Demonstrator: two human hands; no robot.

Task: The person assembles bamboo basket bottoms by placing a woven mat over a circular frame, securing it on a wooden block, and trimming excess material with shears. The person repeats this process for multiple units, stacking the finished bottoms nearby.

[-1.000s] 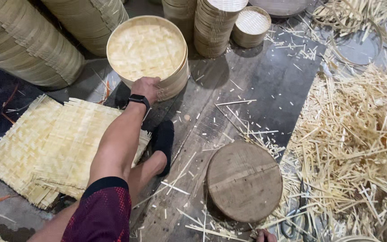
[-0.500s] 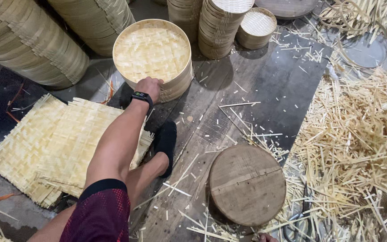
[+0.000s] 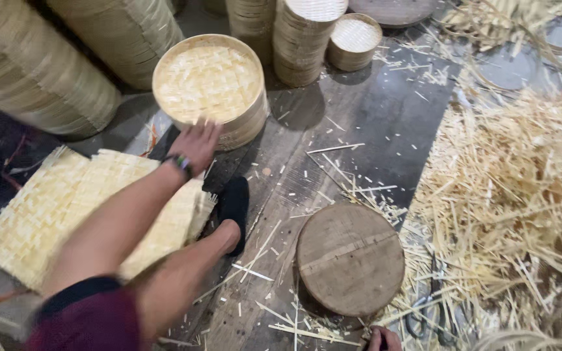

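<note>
A person's left hand [image 3: 196,144] reaches out over the floor with fingers spread and flat, its tips at the near rim of a round bamboo steamer [image 3: 211,88]; motion blur makes it impossible to tell whether they press the wall or only brush it, and nothing is gripped. A dark wristband [image 3: 180,164] circles the wrist. The right hand [image 3: 380,338] is cut off by the bottom edge of the frame, only the knuckles showing, so how far it is closed cannot be told, nor what the dark thing beside it is. The steamer sits upright on the dark plank floor, a pale ring with a woven lattice bottom showing inside. Just left of and below the steamer lies a fanned stack of woven mats [image 3: 79,208], partly hidden by the forearm. Below the steamer a foot in a black shoe [image 3: 233,203] rests on the planks. Well to the lower right of the steamer lies a round wooden block [image 3: 350,258], its lower edge ringed by slivers. Right of the steamer stand stacks of rings [image 3: 304,39] and a small lidded basket [image 3: 354,40]; far right, a heap of bamboo strips [image 3: 508,195] runs out of frame. Left of the steamer, large rolled bamboo bundles [image 3: 34,71] are cropped by the top edge.
</note>
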